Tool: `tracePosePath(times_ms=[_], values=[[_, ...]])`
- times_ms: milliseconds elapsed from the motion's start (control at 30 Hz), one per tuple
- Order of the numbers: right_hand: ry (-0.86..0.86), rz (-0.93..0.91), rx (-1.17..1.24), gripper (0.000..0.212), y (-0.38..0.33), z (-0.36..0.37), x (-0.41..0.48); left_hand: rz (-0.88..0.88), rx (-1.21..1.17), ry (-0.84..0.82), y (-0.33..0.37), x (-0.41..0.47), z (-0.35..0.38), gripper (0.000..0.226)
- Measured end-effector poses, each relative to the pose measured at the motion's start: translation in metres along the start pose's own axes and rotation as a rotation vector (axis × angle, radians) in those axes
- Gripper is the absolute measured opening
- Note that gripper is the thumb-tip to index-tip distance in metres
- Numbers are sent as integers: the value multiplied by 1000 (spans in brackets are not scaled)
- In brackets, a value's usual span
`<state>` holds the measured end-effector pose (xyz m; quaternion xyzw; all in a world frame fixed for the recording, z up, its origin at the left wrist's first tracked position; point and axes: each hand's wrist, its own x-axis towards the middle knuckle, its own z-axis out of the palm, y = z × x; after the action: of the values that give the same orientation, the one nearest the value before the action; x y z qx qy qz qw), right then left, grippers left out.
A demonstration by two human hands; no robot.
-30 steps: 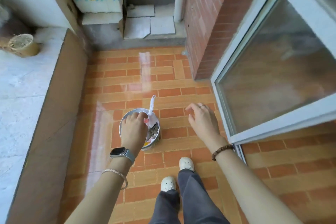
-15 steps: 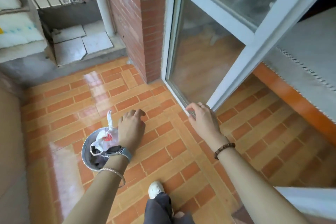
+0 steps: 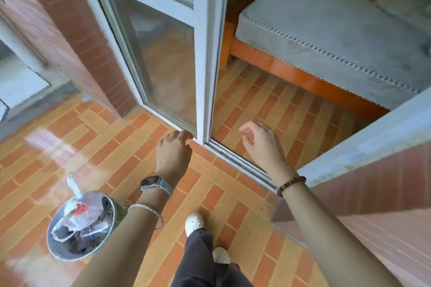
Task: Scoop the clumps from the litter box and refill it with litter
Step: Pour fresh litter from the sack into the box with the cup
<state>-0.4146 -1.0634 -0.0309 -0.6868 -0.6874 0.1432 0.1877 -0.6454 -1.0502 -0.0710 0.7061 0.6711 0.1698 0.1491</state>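
A small round bin stands on the tiled floor at the lower left, lined with a white plastic bag holding dark grey clumps. My left hand hangs empty over the floor, up and to the right of the bin, fingers loosely curled downward near the door frame's foot. My right hand is empty with fingers apart, in front of the doorway. No litter box or scoop is in view.
A white-framed glass door stands open ahead, its sill track crossing the orange tiles. Beyond it sits a grey cushioned bench on an orange wooden frame. A brick wall is at left, a low wall at right.
My left hand has let go of the bag in the bin and moved away to the right. The view has swung right towards the open doorway, and my right hand has opened wider.
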Motion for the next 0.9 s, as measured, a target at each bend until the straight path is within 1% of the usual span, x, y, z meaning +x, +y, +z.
tracePosePath(times_ms=[233, 333, 433, 667, 800, 900], values=[[108, 201, -34, 19, 73, -40, 8, 192, -1, -83, 87, 56, 33, 32], [134, 235, -53, 21, 96, -53, 29, 258, -9, -102, 116, 92, 47, 34], [158, 270, -64, 22, 114, -65, 62, 297, -23, -140, 139, 135, 60, 34], [192, 391, -2, 25, 155, -80, 152, 399, -20, -244, 172, 247, 80, 35], [213, 425, 11, 25, 180, -84, 202, 453, -6, -264, 191, 305, 90, 33], [195, 423, 4, 26, 195, -88, 235, 459, -15, -254, 204, 340, 98, 30]])
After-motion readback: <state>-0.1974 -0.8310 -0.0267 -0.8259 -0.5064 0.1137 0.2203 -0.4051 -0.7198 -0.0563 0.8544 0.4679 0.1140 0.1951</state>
